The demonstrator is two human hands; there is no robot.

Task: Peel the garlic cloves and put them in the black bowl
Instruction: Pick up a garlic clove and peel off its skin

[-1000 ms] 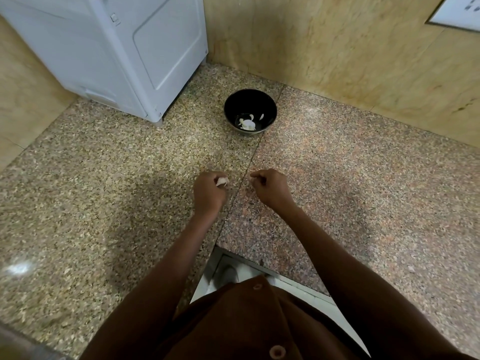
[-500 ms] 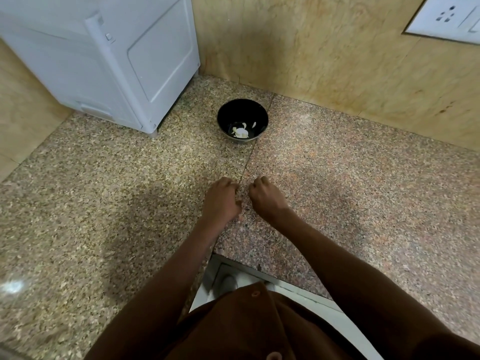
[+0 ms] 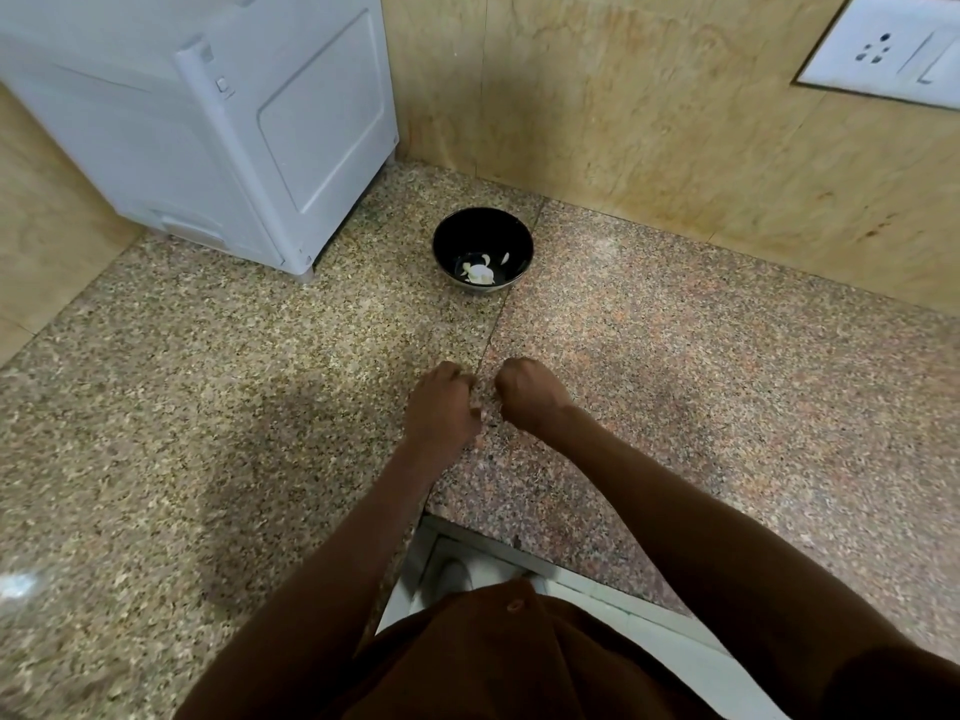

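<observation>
The black bowl point(image 3: 453, 240) stands on the granite counter near the back corner, with a few peeled white garlic cloves point(image 3: 480, 273) at its bottom. In front of the bowl, my left hand point(image 3: 441, 407) and my right hand point(image 3: 530, 394) hover side by side over the counter, a small gap between them. Both show their backs, with the fingers curled under. The clove seen earlier in my left hand is hidden behind its fingers. Nothing is visible in my right hand.
A white appliance point(image 3: 234, 122) stands at the back left, close to the bowl. Tan stone walls point(image 3: 649, 122) close the corner, with a white socket plate point(image 3: 883, 49) at upper right. The counter's front edge point(image 3: 519, 543) is cut in just below my arms.
My hands have closed toward each other and turned knuckles up, so the clove in my left hand is out of sight. The view has tilted up a little.
</observation>
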